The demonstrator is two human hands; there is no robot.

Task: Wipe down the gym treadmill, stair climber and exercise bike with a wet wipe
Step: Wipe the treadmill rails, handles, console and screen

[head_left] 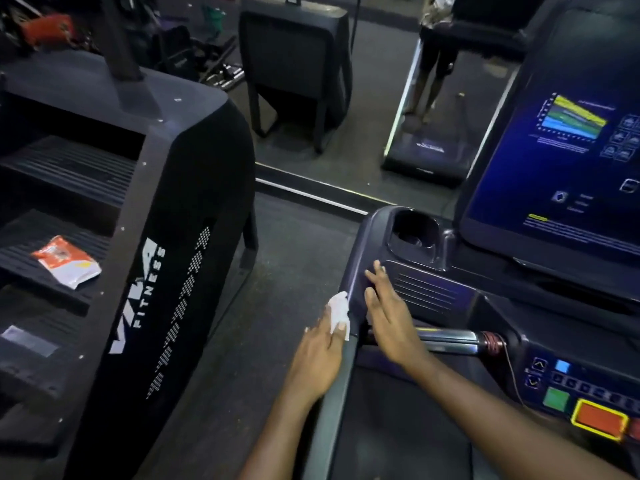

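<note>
Seen from the head, the left hand (318, 355) pinched a crumpled white wet wipe (338, 308) against the left edge of the dark purple plastic treadmill console (426, 292). The right hand (391, 323) lay flat just beside it, fingers straight on the console top. An orange-and-white packet (67, 261) lay on a step of the black stair climber (194, 202).

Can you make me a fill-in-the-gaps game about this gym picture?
1. The left hand holds a white ____ against the edge of the treadmill console.
2. The orange and white packet lies on a step of the ____.
3. The square button left of the yellow-rimmed button is ____.
Missing words: wet wipe; stair climber; green.
</note>
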